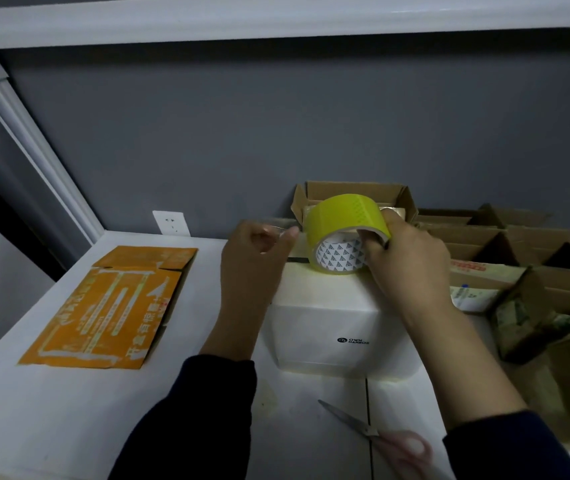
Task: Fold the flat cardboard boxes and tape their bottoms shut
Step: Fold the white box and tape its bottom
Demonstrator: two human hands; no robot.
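Head view — white box, yellow tape

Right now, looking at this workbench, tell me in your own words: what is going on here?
A person is taping a white box. The right hand grips a yellow tape roll against the box's top; the left hand pinches the tape's free end, drawn out leftward. A flat orange box lies at left, scissors near the front, open brown boxes at right.
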